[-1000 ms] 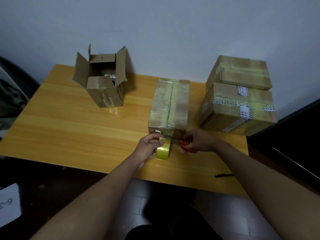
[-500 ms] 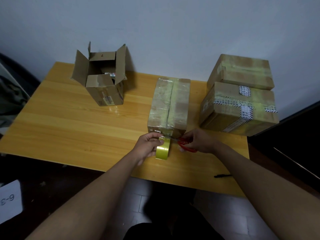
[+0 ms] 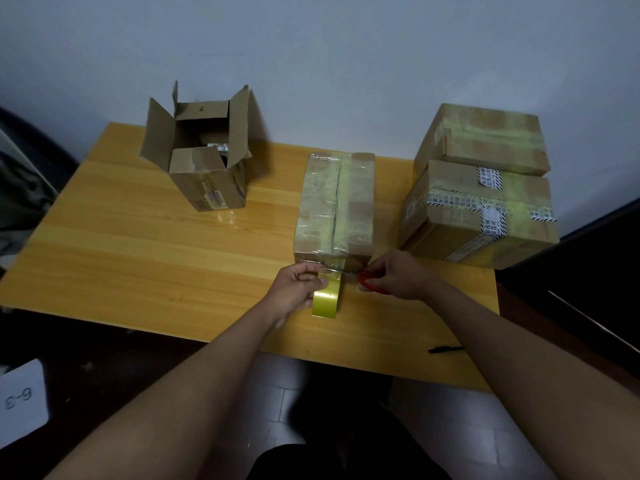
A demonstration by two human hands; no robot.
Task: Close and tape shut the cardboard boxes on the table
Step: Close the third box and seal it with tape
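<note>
Cardboard boxes: tape being cut

Left hand (image 3: 300, 285) grips the tape roll (image 3: 326, 299); right hand (image 3: 398, 277) holds scissors (image 3: 367, 284) at the middle box (image 3: 337, 206). Two taped boxes (image 3: 481, 202) sit right. Far left, one open box (image 3: 204, 157) remains.

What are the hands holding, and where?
Left hand grips the tape roll by its top; right hand holds red scissors by the handles.

Dim, soft light; sharp focus; wide-angle bowing at edges

Open tabletop (image 3: 138, 258) betw open box (image 3: 204, 157) & taped box (image 3: 336, 202); stacked boxes (image 3: 481, 188) block right.
</note>
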